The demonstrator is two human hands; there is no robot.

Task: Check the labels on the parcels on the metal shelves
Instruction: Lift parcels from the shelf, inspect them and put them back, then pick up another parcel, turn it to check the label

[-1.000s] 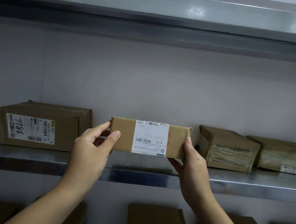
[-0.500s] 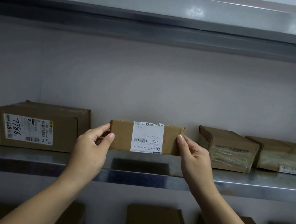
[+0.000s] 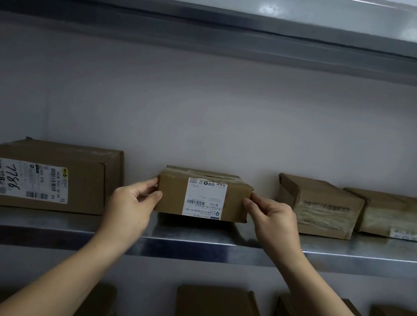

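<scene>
Head view: both hands are on the small parcel (image 3: 170,197), mid-frame on the metal shelf (image 3: 195,235). L hand (image 3: 132,201) pinches its left end between thumb and curled fingers, R hand (image 3: 273,217) pinches the right end the same way, so neither palm covers the white label (image 3: 204,198) on the front face. Can't tell if the bottom edge rests on the shelf or sits just above it. To check it well I'd keep the front face square to me, grip at the ends only and tip it toward the light, since most of the print is too small to read from here. Room: the big box (image 3: 85,179) w/ its own label (image 3: 29,180) sits at frame left, just beyond my L knuckles. 2 flat boxes (image 3: 317,206) (image 3: 398,217) sit at frame right, near my R hand. Open wall above up to the upper shelf (image 3: 215,18), so lifting looks freer than sliding sideways. The shelf's front lip is just below my wrists.
</scene>
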